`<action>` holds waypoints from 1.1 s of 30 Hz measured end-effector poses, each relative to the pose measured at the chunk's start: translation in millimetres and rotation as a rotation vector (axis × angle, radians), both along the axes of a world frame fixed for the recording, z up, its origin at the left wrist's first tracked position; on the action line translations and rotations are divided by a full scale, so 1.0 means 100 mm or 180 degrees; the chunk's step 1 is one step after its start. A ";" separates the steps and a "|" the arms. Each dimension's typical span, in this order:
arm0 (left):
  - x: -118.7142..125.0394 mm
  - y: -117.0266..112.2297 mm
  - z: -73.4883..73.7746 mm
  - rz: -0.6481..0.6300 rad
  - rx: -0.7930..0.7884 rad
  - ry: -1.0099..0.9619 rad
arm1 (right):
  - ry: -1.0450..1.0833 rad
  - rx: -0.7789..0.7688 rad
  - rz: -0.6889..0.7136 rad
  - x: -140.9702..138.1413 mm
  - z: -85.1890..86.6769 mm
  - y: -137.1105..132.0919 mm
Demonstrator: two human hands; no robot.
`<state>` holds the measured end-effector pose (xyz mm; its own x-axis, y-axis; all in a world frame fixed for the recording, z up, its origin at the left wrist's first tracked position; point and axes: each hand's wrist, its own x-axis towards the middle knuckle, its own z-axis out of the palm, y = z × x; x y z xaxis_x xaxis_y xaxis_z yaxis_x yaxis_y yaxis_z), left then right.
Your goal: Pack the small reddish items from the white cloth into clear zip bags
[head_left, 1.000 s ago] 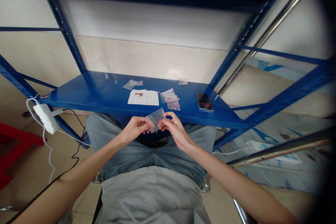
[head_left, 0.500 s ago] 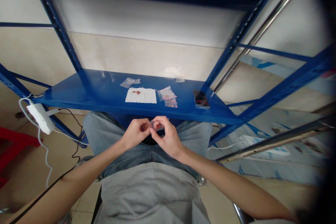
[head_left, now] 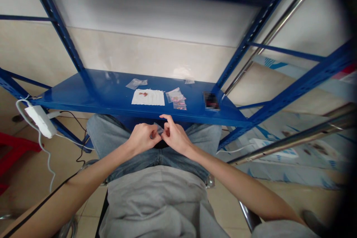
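- Way out left of our left hand, down on the tiled floor (head_left: pixel 67 152), there's a red plastic stool (head_left: pixel 16 148), partly cut off by the edge of the view.
- Up and left of that same hand, a white power brick (head_left: pixel 40 121) hangs off the end of the blue metal shelf (head_left: pixel 83 96), with a white cable (head_left: pixel 47 163) trailing down from it and a thin black cable (head_left: pixel 82 152) running just right of that.
- Our left hand (head_left: pixel 142 137) sits over our jeans (head_left: pixel 103 130), with the grey shirt (head_left: pixel 156 200) below it, and it's pinching a small clear plastic bag (head_left: pixel 157 128).
- Our hands are together, knuckles nearly meeting, with most of that bag hidden between them.
- Straight ahead of our hands on the shelf, left to right: a flat clear bag (head_left: pixel 136 83), then a white sheet (head_left: pixel 147 97) with reddish bits (head_left: pixel 143 94) on it.
- Right next to the sheet are small pinkish-filled bags (head_left: pixel 175 95), with a tiny clear scrap (head_left: pixel 189 81) behind them.
- Our right hand (head_left: pixel 174 135) is on the bag too, index finger lifted.
- Further right of it lies a blurred dark object (head_left: pixel 211 100), too fuzzy for us to tell what it is.
- Far right, a steel tube (head_left: pixel 290 141) cuts across the view.
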<state>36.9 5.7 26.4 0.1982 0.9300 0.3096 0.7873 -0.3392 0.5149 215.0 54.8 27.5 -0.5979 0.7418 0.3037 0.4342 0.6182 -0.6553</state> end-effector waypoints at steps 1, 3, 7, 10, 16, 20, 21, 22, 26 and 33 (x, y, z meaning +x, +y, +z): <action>-0.01 -0.01 0.02 0.0079 0.0071 0.0034 | 0.0042 -0.0056 0.0008 0.00 0.00 0.01; -0.04 0.00 0.07 0.0091 0.0229 -0.0126 | 0.0291 -0.0303 0.0072 0.01 0.01 0.05; -0.10 0.09 0.11 -0.0725 0.0519 -0.0526 | 0.1067 -0.1267 0.0353 0.05 0.06 0.12; -0.09 0.15 0.06 -0.0935 0.0610 -0.0307 | 0.1419 -0.2016 0.0548 0.06 0.10 0.14; 0.03 0.12 -0.05 -0.0812 0.0642 0.0065 | 0.1582 -0.2401 0.0696 0.03 0.06 0.09; 0.01 0.11 -0.05 -0.0622 0.0512 0.0013 | 0.1469 -0.1508 0.0490 0.03 0.02 0.10; 0.00 0.12 -0.05 -0.0598 0.0490 -0.0062 | 0.1411 -0.1076 0.0378 0.04 0.03 0.10; -0.03 0.12 -0.04 -0.0580 0.0479 -0.0142 | 0.1321 -0.0623 0.0286 0.05 0.04 0.09; -0.09 0.14 -0.03 -0.0535 0.0496 -0.0379 | 0.0902 0.0798 0.0331 0.07 0.12 0.04; -0.07 0.13 -0.03 -0.0553 0.0539 -0.0048 | 0.0500 0.1605 0.0833 0.06 0.11 0.03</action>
